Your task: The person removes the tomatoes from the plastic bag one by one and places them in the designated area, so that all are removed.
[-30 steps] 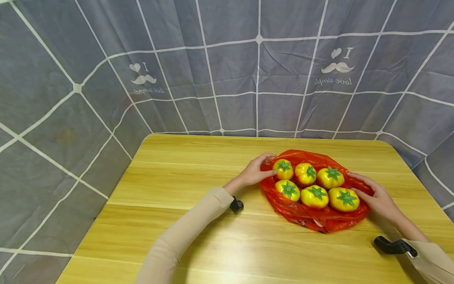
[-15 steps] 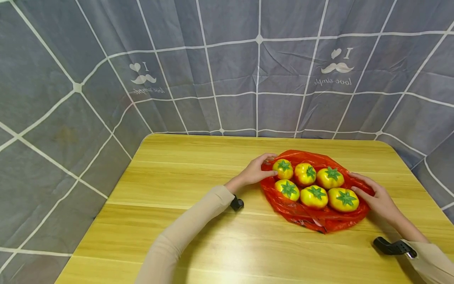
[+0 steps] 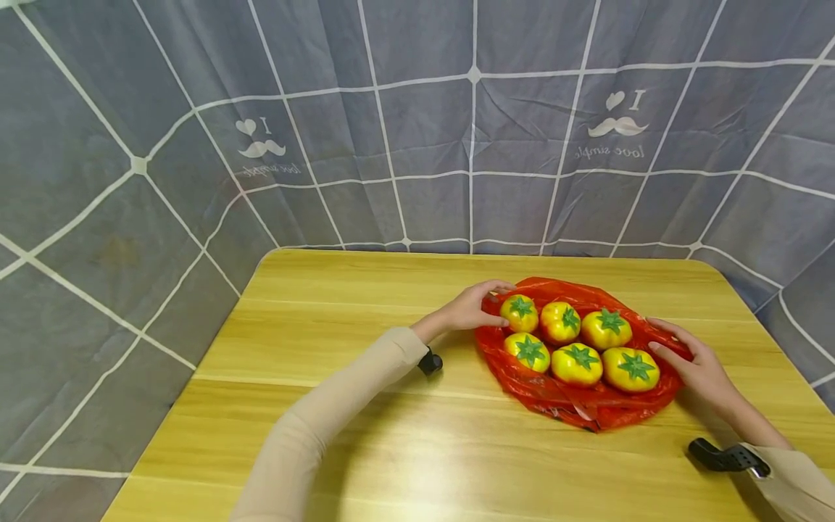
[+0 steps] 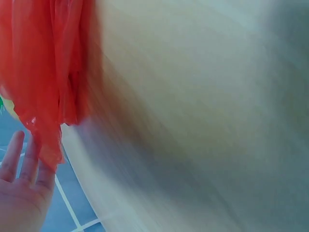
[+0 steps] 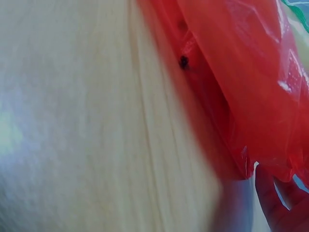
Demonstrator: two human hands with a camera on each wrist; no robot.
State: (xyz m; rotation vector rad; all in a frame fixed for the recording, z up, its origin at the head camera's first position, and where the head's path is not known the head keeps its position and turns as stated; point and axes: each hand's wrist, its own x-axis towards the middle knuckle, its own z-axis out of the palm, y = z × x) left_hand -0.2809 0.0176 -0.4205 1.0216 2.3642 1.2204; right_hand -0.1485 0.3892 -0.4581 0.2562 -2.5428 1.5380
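A red plastic bag [image 3: 515,380] lies spread on the table, its mouth turned up around several shiny yellow persimmon-like fruits [image 3: 577,365] with green star-shaped tops, set in two rows. At the bag's left side is my left hand [image 3: 468,310], thumb beside the nearest fruit. The left wrist view shows this hand's straight fingers [image 4: 30,162] against the hanging red plastic [image 4: 36,63]. On the right side my right hand [image 3: 706,373] rests at the rim, fingers extended along it. In the right wrist view, its dark fingers [image 5: 285,208] sit under the bag's edge.
The wooden table [image 3: 339,304] extends left and in front of the bag. A grey curtain [image 3: 424,130] with white lines hangs behind it and down the left side. Black straps [image 3: 727,457] circle both wrists.
The right hand has shifted very slightly outward along the bag's rim. The left hand, bag and fruits stay nearly still, with a small shift of the head view.
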